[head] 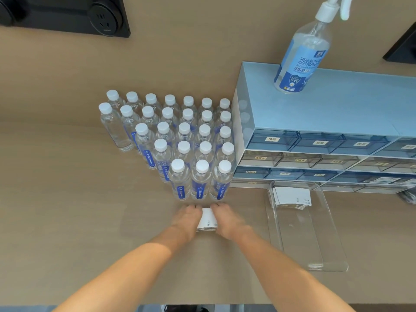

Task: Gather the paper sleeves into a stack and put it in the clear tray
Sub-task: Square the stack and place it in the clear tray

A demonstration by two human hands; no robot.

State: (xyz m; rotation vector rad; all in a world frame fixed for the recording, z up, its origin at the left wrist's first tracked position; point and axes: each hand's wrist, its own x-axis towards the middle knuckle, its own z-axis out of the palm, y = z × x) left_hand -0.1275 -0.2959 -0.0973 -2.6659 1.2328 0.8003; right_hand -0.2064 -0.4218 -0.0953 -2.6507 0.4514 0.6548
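A small stack of white paper sleeves [208, 220] lies on the tan table just in front of the water bottles. My left hand [188, 218] presses against its left side and my right hand [227, 219] against its right side, so the stack is squeezed between both. The clear tray [315, 251] lies to the right, long side running away from me. Another stack of white paper sleeves [291, 197] rests inside the tray at its far end.
Several rows of capped water bottles [180, 140] stand directly behind my hands. A blue drawer organiser [326, 131] sits at the right with a spray bottle [304, 52] on top. A black socket panel [67, 14] is at the far left.
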